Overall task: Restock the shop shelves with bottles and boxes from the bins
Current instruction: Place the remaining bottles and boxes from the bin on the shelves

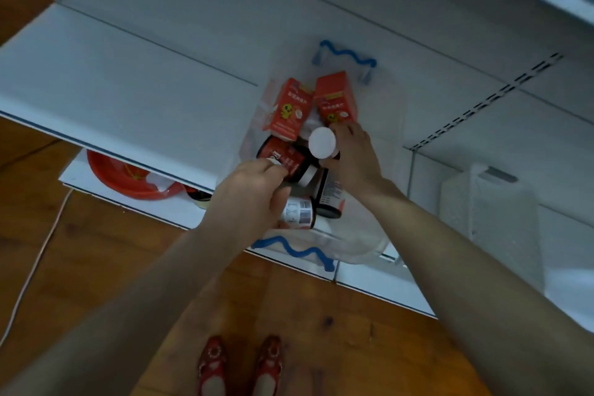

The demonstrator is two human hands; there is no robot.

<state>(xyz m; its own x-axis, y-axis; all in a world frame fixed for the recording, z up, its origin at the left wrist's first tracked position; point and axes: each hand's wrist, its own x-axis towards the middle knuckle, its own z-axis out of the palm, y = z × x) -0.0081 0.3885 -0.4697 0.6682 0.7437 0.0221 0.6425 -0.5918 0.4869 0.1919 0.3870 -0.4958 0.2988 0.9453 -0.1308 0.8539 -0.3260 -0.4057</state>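
A clear plastic bin (363,251) with blue wavy handles sits on the white shelf (128,80). Inside it stand two orange boxes (287,109) and several dark bottles with red labels (283,154). My left hand (250,196) grips a bottle with a white barcode label (299,212) at the bin's near side. My right hand (350,151) holds a bottle by its side, the round white cap (322,142) facing up at me.
A red basin (128,180) lies on the lower shelf at left. A frosted white bin (491,212) stands on the shelf at right. A cable runs over the wooden floor (96,260) at left. Red shoes show below.
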